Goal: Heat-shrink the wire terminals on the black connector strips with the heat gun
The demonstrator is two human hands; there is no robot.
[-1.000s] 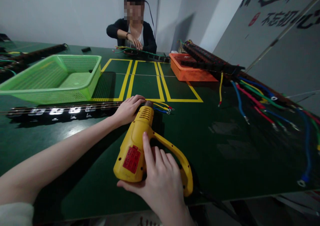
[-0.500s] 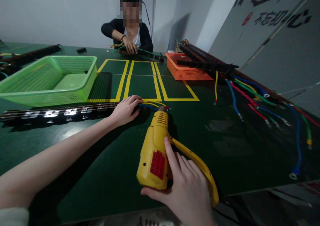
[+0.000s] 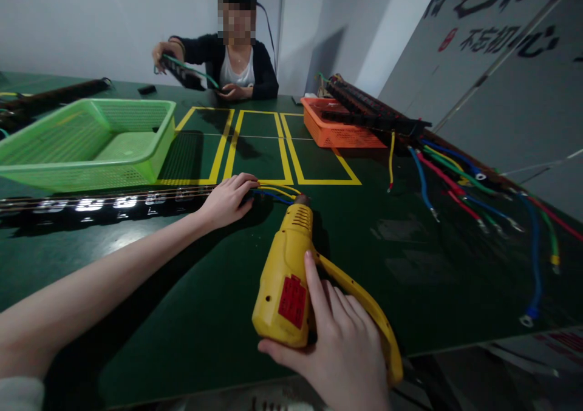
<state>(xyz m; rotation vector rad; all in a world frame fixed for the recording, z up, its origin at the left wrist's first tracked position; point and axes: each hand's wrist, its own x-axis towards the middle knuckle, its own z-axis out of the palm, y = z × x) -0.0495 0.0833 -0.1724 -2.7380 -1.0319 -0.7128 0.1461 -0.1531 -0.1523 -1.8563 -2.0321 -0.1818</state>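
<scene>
My right hand (image 3: 339, 338) is wrapped round a yellow heat gun (image 3: 286, 271) with a red label on its body. The gun's metal nozzle (image 3: 302, 199) points away from me, at the ends of several yellow and blue wires (image 3: 277, 190). Those wires come out from under my left hand (image 3: 231, 200), which is closed over them at the end of a long black strip (image 3: 122, 207) with shiny squares. The wire tips are hidden behind the nozzle.
A green plastic basket (image 3: 155, 168) stands at the left behind the strip. At the right, black strips (image 3: 378, 110) rest on an orange basket (image 3: 328, 139), and their coloured wires (image 3: 455, 183) spread over the table. Across the table a person (image 3: 239, 65) holds a dark strip (image 3: 182, 71).
My right hand has shifted the heat gun slightly right, its nozzle now covering the wire tips. My left hand stays put. The person opposite has raised a dark strip towards the left.
</scene>
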